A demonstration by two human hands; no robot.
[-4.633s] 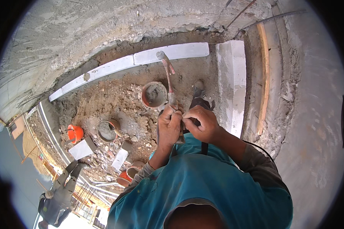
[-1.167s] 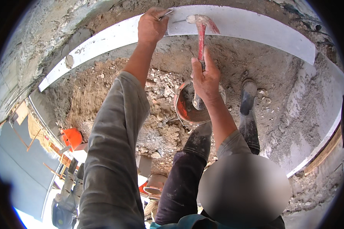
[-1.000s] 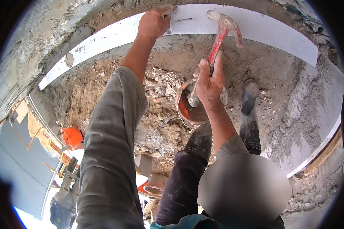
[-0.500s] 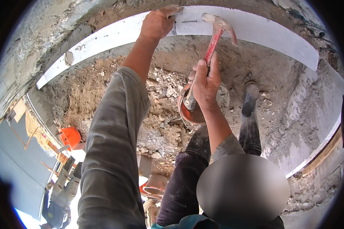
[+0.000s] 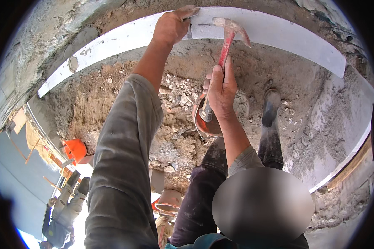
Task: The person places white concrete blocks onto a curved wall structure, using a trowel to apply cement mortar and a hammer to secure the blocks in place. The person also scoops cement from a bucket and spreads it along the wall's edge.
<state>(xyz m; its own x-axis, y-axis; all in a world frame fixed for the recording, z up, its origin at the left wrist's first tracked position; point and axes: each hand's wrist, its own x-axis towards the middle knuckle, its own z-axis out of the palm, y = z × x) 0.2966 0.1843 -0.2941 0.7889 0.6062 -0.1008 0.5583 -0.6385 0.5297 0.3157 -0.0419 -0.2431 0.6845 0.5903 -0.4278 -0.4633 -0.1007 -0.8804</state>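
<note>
My left hand [image 5: 173, 27] is closed over the upper edge of a long white board [image 5: 274, 31], fingers curled on its far side. A small grey piece shows by the fingertips; its kind is unclear. A thin dark nail-like line [image 5: 203, 25] lies on the board just right of this hand. In my right hand [image 5: 222, 93] is a claw hammer [image 5: 227, 39] with a worn red handle, its head over the board beside that line. Below the right hand stands an orange-red bucket [image 5: 210, 128]; a metal-ended piece shows at its mouth, partly hidden by the hand.
Broken stones [image 5: 183, 93] and loose soil cover the ground. A rough concrete wall [image 5: 41, 50] rises at left. My boot [image 5: 271, 106] stands at right, near a mortar-smeared slope [image 5: 316, 120]. An orange container [image 5: 75, 150] and another person [image 5: 64, 216] are at lower left.
The hammer head has shifted slightly left, closer to the nail-like line, and my right hand has moved a little with it. My left hand stays on the board.
</note>
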